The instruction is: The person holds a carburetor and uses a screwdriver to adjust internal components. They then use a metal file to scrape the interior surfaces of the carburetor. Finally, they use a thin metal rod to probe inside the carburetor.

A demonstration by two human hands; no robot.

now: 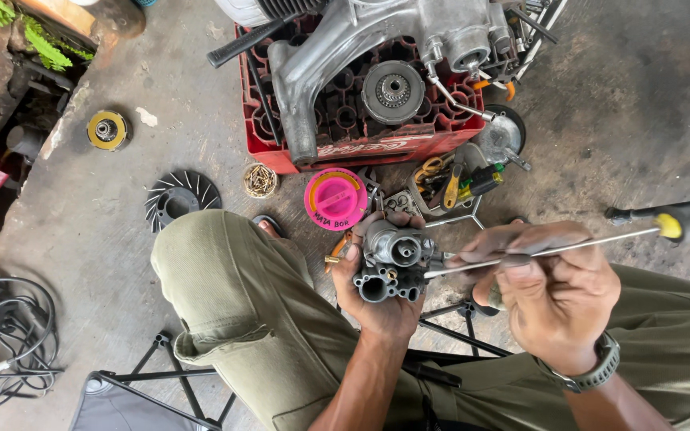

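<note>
One carburetor (391,263) sits in the left hand (377,299), whose fingers are wrapped shut around the grey metal body from below and behind, holding it above the lap between the two olive-trousered knees. The right hand (557,291) is closed on the shaft of one long screwdriver (569,249), thumb pressed on top; the steel tip touches the carburetor's right side, and the yellow-and-black handle (684,222) points off to the right edge.

On the concrete floor (121,191) beyond the hands stands one red plastic crate (361,148) carrying one engine casing (361,40). Just in front of the crate lie one round pink lid (335,198), one small tray of hand tools (449,187) and one tub of screws (260,180). Further left lie one black finned fan wheel (181,198) and one yellow-rimmed disc (107,129), well apart. One coil of cable (13,335) lies at the left edge.
</note>
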